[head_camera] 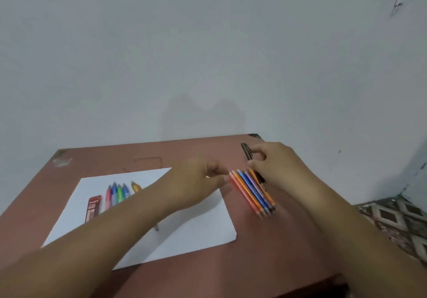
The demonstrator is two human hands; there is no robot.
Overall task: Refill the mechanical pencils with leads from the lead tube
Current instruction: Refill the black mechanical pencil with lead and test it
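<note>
The row of thin colored pencils [253, 192] lay side by side on the brown counter [277, 247], just to the right of the white paper [196, 235]. Their long way ran from far-left to near-right, with the flat ends far and the points near.

The left hand [201, 182] reached across the paper. Its curled fingers were right at the far end of the pink pencil, the one on the left edge of the row. The picture was too blurry there to tell if it pinched the pencil or only touched it.

The right hand [275, 166] was at the far right side of the same row. It held a dark pen [246, 152] between thumb and fingers, and the pen stuck up and away.

Both hands were close to this row. The lead tube [93, 207], a small red box, lay well apart, on the far left of the paper. Next to it were the fat bright pencils [117, 192], partly hidden by the left arm. The left arm was the nearer one to the tube, so I think that hand would have to pull back and go left to reach it.
</note>
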